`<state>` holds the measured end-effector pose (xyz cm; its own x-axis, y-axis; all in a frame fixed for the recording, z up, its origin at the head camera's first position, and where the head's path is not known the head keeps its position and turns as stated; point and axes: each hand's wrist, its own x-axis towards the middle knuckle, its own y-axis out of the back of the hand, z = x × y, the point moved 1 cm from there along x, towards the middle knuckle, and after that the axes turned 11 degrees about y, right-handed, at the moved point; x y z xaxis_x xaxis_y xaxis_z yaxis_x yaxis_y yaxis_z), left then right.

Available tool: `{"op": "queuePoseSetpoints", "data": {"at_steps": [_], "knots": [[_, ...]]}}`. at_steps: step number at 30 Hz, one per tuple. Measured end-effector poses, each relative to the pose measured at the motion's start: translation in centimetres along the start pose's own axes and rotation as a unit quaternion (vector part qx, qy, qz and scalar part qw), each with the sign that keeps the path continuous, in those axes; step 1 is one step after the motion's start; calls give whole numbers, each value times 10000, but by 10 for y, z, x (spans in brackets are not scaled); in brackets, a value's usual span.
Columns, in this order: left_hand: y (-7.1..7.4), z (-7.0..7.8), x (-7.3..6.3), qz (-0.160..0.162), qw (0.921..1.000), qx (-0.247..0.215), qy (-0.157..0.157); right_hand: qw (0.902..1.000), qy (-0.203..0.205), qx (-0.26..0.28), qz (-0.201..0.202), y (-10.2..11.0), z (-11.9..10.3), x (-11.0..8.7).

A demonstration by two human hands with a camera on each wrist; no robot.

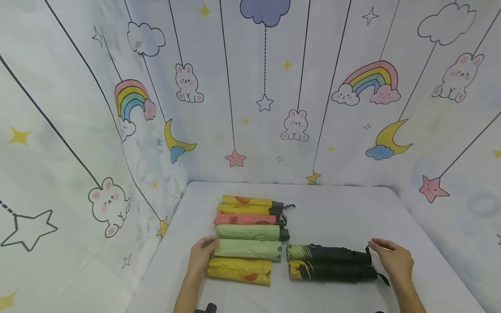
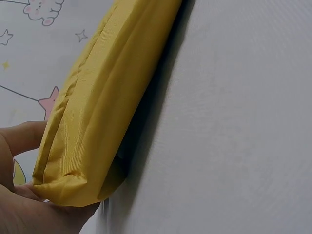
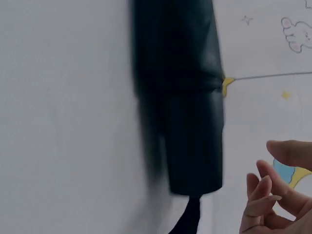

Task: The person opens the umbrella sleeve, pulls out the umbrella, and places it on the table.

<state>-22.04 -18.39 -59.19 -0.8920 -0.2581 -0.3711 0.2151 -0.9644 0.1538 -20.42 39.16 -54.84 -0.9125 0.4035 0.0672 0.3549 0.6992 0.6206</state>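
My left hand (image 1: 203, 253) is at the left end of a pale green umbrella sleeve (image 1: 247, 249), thumb and finger about that end. Just below it lies a yellow sleeve (image 1: 239, 270), which fills the left wrist view and covers part of the hand there. To the right lie two bare folded umbrellas, a black-and-green one (image 1: 328, 254) above a black-and-yellow one (image 1: 332, 271). Beside the upper one's strap is my right hand (image 1: 394, 260), fingers bent loosely, with a gap between thumb and forefinger. The lower umbrella's black handle (image 3: 195, 146) shows close in the right wrist view.
Behind them lies a row of sleeved umbrellas with dark handles: a green one (image 1: 246, 232), a red one (image 1: 246, 219) and two yellow ones. A dark object (image 1: 211, 308) shows at the front edge. Patterned cloth (image 1: 266, 130) surrounds the white table (image 1: 332, 208).
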Motion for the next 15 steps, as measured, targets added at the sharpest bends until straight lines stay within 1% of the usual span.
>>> {"op": "queuePoseSetpoints", "data": {"at_steps": [2,6,9,15], "knots": [[1,1,0,-37,10000,-71,24,9999,157,60,40,-3,-10,-3],[1,4,0,-71,9999,-130,41,9986,481,125,-188,-9,-26,-7],[0,6,1,-37,10000,-78,6,9965,732,242,-318,-15,-35,-9],[0,10,7,54,10000,-27,7,9906,1130,470,-613,-29,-51,-12]]}}
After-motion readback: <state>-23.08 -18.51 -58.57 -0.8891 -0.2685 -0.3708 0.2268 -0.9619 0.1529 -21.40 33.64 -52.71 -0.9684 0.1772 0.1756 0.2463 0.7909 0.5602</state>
